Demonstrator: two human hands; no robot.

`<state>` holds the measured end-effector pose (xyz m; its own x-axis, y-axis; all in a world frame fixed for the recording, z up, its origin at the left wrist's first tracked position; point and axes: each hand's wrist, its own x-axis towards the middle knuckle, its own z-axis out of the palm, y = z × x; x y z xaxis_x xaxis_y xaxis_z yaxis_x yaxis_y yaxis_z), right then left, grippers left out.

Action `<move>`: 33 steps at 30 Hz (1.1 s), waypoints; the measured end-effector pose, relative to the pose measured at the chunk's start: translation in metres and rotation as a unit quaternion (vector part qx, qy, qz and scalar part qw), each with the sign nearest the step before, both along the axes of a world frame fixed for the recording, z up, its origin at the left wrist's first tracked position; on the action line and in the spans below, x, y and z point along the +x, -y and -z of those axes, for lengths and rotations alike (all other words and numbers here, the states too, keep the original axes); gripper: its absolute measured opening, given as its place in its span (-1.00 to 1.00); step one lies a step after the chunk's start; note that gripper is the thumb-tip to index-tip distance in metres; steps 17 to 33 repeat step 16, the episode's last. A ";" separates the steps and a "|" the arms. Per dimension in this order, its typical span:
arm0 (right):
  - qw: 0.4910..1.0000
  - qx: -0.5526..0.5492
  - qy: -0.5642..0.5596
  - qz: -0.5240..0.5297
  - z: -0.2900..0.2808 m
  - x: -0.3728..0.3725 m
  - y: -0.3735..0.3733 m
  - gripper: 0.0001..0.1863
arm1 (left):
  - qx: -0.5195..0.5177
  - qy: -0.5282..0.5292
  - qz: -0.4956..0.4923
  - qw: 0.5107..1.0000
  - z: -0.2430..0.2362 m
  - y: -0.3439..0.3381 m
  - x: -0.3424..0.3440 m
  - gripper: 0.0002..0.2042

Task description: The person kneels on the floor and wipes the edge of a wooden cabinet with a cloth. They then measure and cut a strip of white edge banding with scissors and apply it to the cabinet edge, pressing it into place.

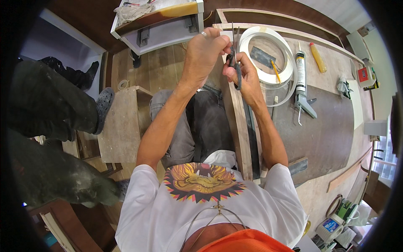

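Note:
My right hand [245, 75] grips a pair of scissors [234, 46] with dark handles, their narrow blades pointing away from me and slightly parted. Just left of the blades, my left hand [205, 52] is closed in a pinch, a ring on one finger. What it pinches is too small to make out. A pale white piece [227, 35] shows behind the blades. Right beside my right hand, a large roll of white banding [289, 67] lies flat on the wooden worktop. Inside its ring are a dark flat plate [261, 57] and a yellow pencil [275, 71].
A caulking gun [303, 101] with a cartridge and a yellow bottle [318, 57] lie to the right on the worktop. A white drawer unit [168, 31] stands at the far left. Another person's legs [54, 96] and clog [105, 109] are close on my left, beside a wooden step [119, 126].

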<state>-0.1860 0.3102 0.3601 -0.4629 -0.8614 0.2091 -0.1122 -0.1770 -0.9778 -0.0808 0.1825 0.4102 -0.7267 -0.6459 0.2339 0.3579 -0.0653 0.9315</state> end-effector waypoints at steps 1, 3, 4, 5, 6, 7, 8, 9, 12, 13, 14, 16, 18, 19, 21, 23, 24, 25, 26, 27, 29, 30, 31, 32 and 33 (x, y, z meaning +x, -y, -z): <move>1.000 0.007 -0.004 0.001 -0.002 0.001 -0.001 -0.54 | -0.011 0.003 0.001 1.000 0.001 0.000 0.000 -0.80; 1.000 0.015 -0.008 0.002 -0.003 0.002 -0.002 -0.54 | -0.022 0.006 0.001 1.000 0.003 0.001 0.001 -0.80; 1.000 0.016 -0.007 0.004 -0.003 0.002 -0.002 -0.54 | -0.028 0.008 0.001 1.000 0.004 0.001 0.001 -0.80; 1.000 0.017 -0.006 0.005 -0.003 0.003 -0.002 -0.54 | -0.030 0.006 0.000 1.000 0.004 0.001 0.001 -0.80; 1.000 0.012 -0.011 0.007 -0.003 0.003 -0.002 -0.54 | -0.033 0.005 -0.002 0.999 0.004 0.000 0.001 -0.80; 1.000 0.008 -0.016 0.009 -0.003 0.003 -0.002 -0.54 | -0.036 0.003 -0.003 0.999 0.004 -0.001 0.001 -0.80; 1.000 0.003 -0.021 0.011 -0.003 0.002 -0.002 -0.55 | -0.033 -0.004 -0.013 0.999 0.003 -0.002 -0.001 -0.81; 1.000 0.002 -0.020 0.012 -0.004 0.003 -0.002 -0.55 | -0.030 -0.010 -0.024 0.999 0.001 -0.005 -0.002 -0.82; 1.000 0.000 -0.016 0.014 -0.007 0.004 -0.003 -0.56 | -0.029 -0.012 -0.033 0.999 -0.001 -0.007 -0.002 -0.81; 1.000 0.002 -0.012 0.013 -0.007 0.004 -0.003 -0.56 | -0.030 -0.009 -0.032 0.999 -0.001 -0.007 -0.002 -0.81; 1.000 0.003 -0.008 0.012 -0.006 0.004 -0.003 -0.56 | -0.035 -0.005 -0.023 0.999 0.000 -0.006 -0.002 -0.80; 1.000 -0.005 -0.006 0.010 -0.005 0.004 -0.003 -0.56 | -0.044 0.002 -0.007 0.999 0.001 -0.004 0.001 -0.77; 1.000 -0.005 -0.006 0.010 -0.005 0.004 -0.003 -0.56 | -0.044 0.002 -0.007 0.999 0.001 -0.004 0.001 -0.77; 1.000 -0.005 -0.006 0.010 -0.005 0.004 -0.003 -0.56 | -0.044 0.002 -0.007 0.999 0.001 -0.004 0.001 -0.77; 1.000 -0.005 -0.006 0.010 -0.005 0.004 -0.003 -0.56 | -0.044 0.002 -0.007 0.999 0.001 -0.004 0.001 -0.77; 1.000 -0.005 -0.006 0.010 -0.005 0.004 -0.003 -0.56 | -0.044 0.002 -0.007 0.999 0.001 -0.004 0.001 -0.77; 1.000 -0.005 -0.006 0.010 -0.005 0.004 -0.003 -0.56 | -0.044 0.002 -0.007 0.999 0.001 -0.004 0.001 -0.77; 1.000 -0.005 -0.006 0.010 -0.005 0.004 -0.003 -0.56 | -0.044 0.002 -0.007 0.999 0.001 -0.004 0.001 -0.77; 1.000 -0.005 -0.006 0.010 -0.005 0.004 -0.003 -0.56 | -0.044 0.002 -0.007 0.999 0.001 -0.004 0.001 -0.77; 1.000 -0.005 -0.006 0.010 -0.005 0.004 -0.003 -0.56 | -0.044 0.002 -0.007 0.999 0.001 -0.004 0.001 -0.77; 1.000 -0.005 -0.006 0.010 -0.005 0.004 -0.003 -0.56 | -0.044 0.002 -0.007 0.999 0.001 -0.004 0.001 -0.77; 1.000 -0.005 -0.006 0.010 -0.005 0.004 -0.003 -0.56 | -0.044 0.002 -0.007 0.999 0.001 -0.004 0.001 -0.77; 1.000 -0.005 -0.006 0.010 -0.005 0.004 -0.003 -0.56 | -0.044 0.002 -0.007 0.999 0.001 -0.004 0.001 -0.77; 1.000 -0.005 -0.006 0.010 -0.005 0.004 -0.003 -0.56 | -0.044 0.002 -0.007 0.999 0.001 -0.004 0.001 -0.77; 1.000 -0.005 -0.006 0.010 -0.005 0.004 -0.003 -0.56 | -0.044 0.002 -0.007 0.999 0.001 -0.004 0.001 -0.77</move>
